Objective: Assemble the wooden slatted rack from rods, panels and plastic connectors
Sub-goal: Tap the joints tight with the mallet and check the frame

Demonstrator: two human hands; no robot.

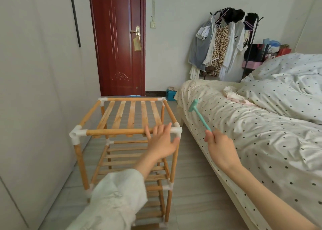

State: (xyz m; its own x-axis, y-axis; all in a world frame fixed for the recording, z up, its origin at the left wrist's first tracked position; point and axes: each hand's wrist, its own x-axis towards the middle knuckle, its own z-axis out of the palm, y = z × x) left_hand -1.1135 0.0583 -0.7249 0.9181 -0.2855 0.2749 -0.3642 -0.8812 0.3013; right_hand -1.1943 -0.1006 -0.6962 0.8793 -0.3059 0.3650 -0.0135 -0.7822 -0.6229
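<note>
The wooden slatted rack [122, 118] stands upright on the floor between the wardrobe and the bed, with several tiers of slats, wooden rods and white plastic corner connectors [76, 134]. My left hand [162, 141] rests with spread, straight fingers on the near top rod [115, 131], close to the right front connector [176, 129]. My right hand [217, 146] grips the handle of a small teal plastic hammer [200, 116], held up in the air to the right of the rack, head pointing up and left.
A bed [244, 134] with polka-dot bedding runs along the right. White wardrobe doors [34, 90] line the left. A red door [118, 41] stands behind the rack. A clothes stand [226, 43] is at the back right. Tiled floor [191, 186] lies between rack and bed.
</note>
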